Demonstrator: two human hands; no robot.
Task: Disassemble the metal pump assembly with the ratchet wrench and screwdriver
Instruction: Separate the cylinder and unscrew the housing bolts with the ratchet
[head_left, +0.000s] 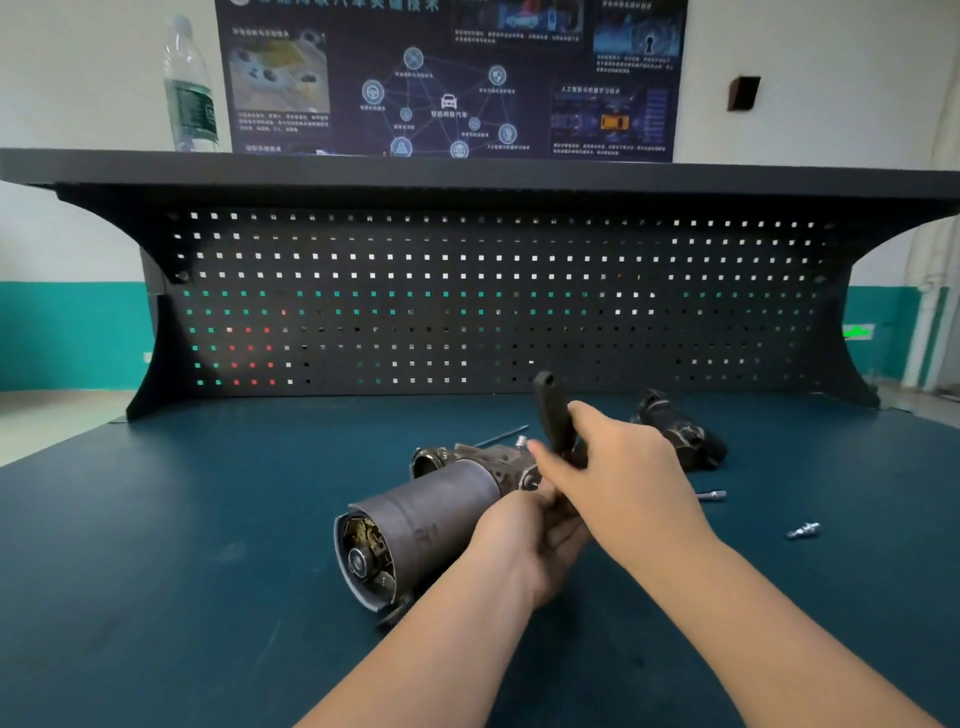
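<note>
**A:** Where is the pump?

**B:** The metal pump assembly (426, 514) lies on its side on the blue table (156, 597), near the middle. Its grey cylindrical body points its open end toward you and to the left, so you see the inner parts there. The rougher cast housing sits at the far right end of it.

**A:** And your hands?

**B:** Your left hand (524, 545) wraps the near right side of the cylinder, fingers curled against the body where it meets the housing. Your right hand (618, 467) crosses over it, and its grip is closed around the black handle of the ratchet wrench (550, 410). The handle sticks up and away from you, tilted a little left. The wrench head is hidden behind your fingers, so you cannot tell what it is seated on.

**A:** Anything else on the table?

**B:** A dark cast part (675, 428) lies just beyond your right hand. A thin dark rod (501, 435) rests behind the housing. Two small bright bolts sit to the right, one (710, 495) near your right wrist and one (802, 530) farther right. A water bottle (189, 88) stands on the shelf above the pegboard (493, 301), at far left.
</note>
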